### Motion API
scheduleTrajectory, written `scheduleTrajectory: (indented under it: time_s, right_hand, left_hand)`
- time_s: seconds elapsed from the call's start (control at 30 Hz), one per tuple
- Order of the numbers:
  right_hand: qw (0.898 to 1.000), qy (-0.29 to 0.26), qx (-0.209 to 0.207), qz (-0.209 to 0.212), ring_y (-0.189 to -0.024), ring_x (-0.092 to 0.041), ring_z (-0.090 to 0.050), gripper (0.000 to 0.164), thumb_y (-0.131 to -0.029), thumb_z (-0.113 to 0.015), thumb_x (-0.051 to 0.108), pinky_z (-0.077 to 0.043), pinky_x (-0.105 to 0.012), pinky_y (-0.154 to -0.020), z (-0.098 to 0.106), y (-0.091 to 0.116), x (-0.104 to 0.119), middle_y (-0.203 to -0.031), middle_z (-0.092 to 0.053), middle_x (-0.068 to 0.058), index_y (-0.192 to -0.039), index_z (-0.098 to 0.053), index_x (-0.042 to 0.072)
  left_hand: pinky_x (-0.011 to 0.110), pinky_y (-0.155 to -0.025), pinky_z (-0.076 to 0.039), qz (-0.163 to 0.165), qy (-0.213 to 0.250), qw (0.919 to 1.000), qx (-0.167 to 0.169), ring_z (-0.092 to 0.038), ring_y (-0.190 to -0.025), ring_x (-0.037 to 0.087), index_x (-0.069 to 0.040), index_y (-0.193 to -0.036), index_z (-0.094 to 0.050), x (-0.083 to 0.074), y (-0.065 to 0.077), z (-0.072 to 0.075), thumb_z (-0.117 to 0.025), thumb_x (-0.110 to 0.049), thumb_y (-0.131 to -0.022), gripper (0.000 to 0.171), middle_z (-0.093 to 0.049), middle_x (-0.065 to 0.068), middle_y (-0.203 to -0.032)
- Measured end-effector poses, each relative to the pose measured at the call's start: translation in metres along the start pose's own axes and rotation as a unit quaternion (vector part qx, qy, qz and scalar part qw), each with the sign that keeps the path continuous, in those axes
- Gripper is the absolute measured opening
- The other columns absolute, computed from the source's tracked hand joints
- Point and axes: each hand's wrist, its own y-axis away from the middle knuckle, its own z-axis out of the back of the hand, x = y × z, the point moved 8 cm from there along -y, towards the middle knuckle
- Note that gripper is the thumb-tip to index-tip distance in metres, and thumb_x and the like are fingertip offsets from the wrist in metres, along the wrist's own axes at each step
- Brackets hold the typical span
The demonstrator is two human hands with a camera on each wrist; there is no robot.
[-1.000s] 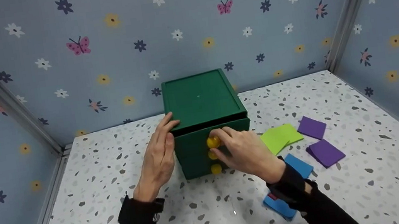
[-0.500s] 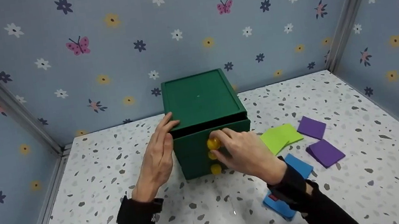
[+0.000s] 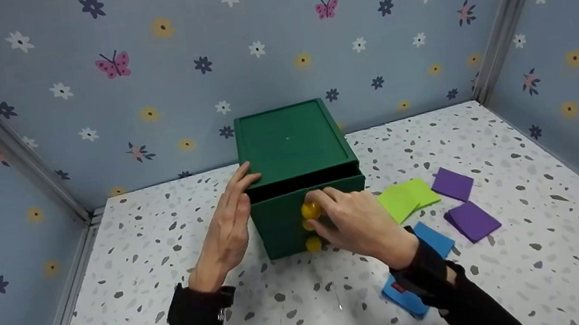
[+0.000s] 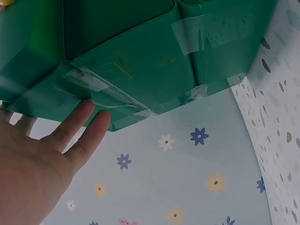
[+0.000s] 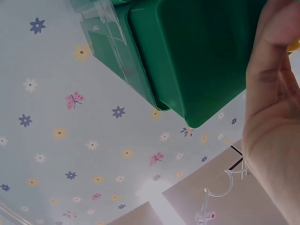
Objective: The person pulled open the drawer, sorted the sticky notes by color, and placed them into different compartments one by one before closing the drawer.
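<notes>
A green drawer unit stands against the back wall, with yellow round knobs down its front. Its top drawer is pulled out a little, leaving a dark gap under the lid; the drawer's inside is hidden. My right hand pinches the top yellow knob between curled fingers and thumb. Fairly straight fingers of my left hand touch the unit's left side and upper edge. The left wrist view shows the side joined by clear tape. In the right wrist view, the drawer front juts past the body.
Right of the unit on the speckled table lie lime green squares, a purple square, more purple squares and blue pieces, partly covered by the right arm. Flower-patterned walls enclose the back and sides.
The top drawer has come out slightly toward me, with the right hand on its knob, and the gap under the lid has widened. The left hand stays at the unit's left side.
</notes>
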Motion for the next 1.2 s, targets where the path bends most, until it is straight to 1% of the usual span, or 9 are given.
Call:
scheduleTrajectory:
  time_s: [0.1,0.33,0.77,0.9,1.1,1.2]
  right_hand:
    - [1.0,0.002,-0.001,0.003,-0.062,-0.013,-0.061,0.031,-0.088,-0.065,0.036,-0.05,-0.019,-0.054,0.001,0.0,0.001,-0.087,-0.066,-0.002,-0.11,-0.058,0.014]
    - [1.0,0.006,-0.001,0.009,-0.06,-0.012,-0.059,0.03,-0.09,-0.063,0.035,-0.049,-0.019,-0.055,0.004,0.002,0.003,-0.09,-0.066,-0.002,-0.111,-0.057,0.015]
    - [1.0,0.019,0.011,0.012,-0.058,-0.012,-0.058,0.03,-0.089,-0.063,0.037,-0.047,-0.018,-0.053,0.009,0.006,0.008,-0.088,-0.067,0.0,-0.11,-0.057,0.016]
    - [1.0,0.018,0.014,0.015,-0.059,-0.011,-0.056,0.029,-0.09,-0.062,0.037,-0.046,-0.017,-0.054,0.011,0.007,0.009,-0.087,-0.066,0.001,-0.11,-0.056,0.017]
    - [0.999,0.033,0.016,0.025,-0.06,-0.009,-0.053,0.028,-0.093,-0.057,0.038,-0.042,-0.017,-0.054,0.013,0.009,0.012,-0.084,-0.063,0.003,-0.112,-0.054,0.018]
    - [0.999,0.034,0.022,0.025,-0.06,-0.009,-0.053,0.028,-0.094,-0.056,0.038,-0.041,-0.017,-0.054,0.013,0.01,0.012,-0.084,-0.063,0.002,-0.112,-0.054,0.018]
  left_hand:
    - [0.049,-0.118,-0.022,0.008,0.009,0.9999,0.007,-0.018,-0.146,0.011,-0.035,-0.141,-0.038,0.001,0.0,0.0,-0.025,-0.028,-0.105,0.039,-0.018,-0.014,-0.157]
    - [0.049,-0.119,-0.019,0.01,0.037,0.9992,0.015,-0.016,-0.147,0.014,-0.028,-0.142,-0.039,0.003,0.0,0.0,-0.029,-0.017,-0.104,0.041,-0.018,-0.008,-0.158]
    - [0.05,-0.119,-0.019,-0.006,0.029,0.9994,0.02,-0.014,-0.147,0.012,-0.033,-0.142,-0.036,0.001,0.0,0.0,-0.026,-0.024,-0.105,0.04,-0.017,-0.012,-0.158]
    - [0.049,-0.119,-0.019,-0.003,0.03,0.9993,0.021,-0.014,-0.147,0.012,-0.032,-0.142,-0.037,0.002,0.0,0.0,-0.026,-0.023,-0.105,0.04,-0.017,-0.011,-0.158]
    - [0.048,-0.119,-0.018,0.005,0.044,0.9988,0.022,-0.015,-0.147,0.014,-0.027,-0.142,-0.039,0.001,0.0,0.0,-0.029,-0.017,-0.104,0.041,-0.018,-0.008,-0.158]
    - [0.048,-0.119,-0.018,0.007,0.041,0.9989,0.023,-0.015,-0.147,0.014,-0.027,-0.142,-0.039,0.002,0.0,-0.001,-0.029,-0.018,-0.104,0.04,-0.018,-0.008,-0.158]
